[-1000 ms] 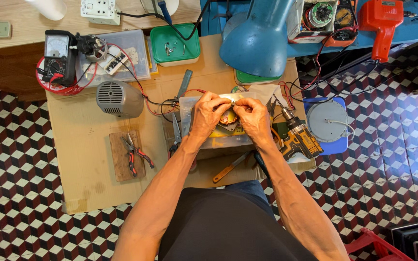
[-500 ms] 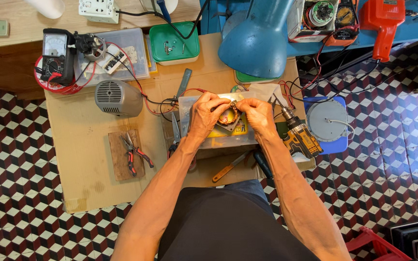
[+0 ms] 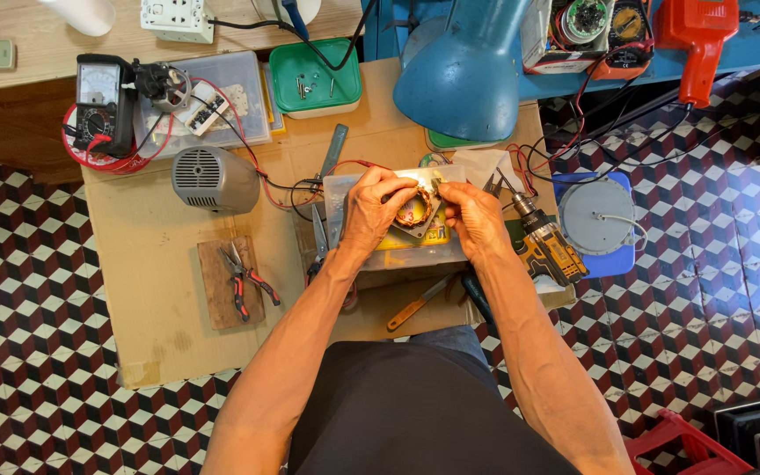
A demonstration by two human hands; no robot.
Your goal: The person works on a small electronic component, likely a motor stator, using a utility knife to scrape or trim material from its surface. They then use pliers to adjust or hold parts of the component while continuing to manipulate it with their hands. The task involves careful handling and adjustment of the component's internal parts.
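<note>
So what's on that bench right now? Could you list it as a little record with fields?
Left hand: grips a motor stator
Right hand: fingertips on the stator's right side
Under the hands: clear tray
Right of hands: yellow drill
Left side: red pliers on a wood block
Back left: meter, grey fan cover
Above: blue lamp

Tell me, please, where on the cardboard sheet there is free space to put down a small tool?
The cardboard is bare between the grey fan housing and the wooden block, and below that block. Around the left hand and right hand it is crowded.
</note>
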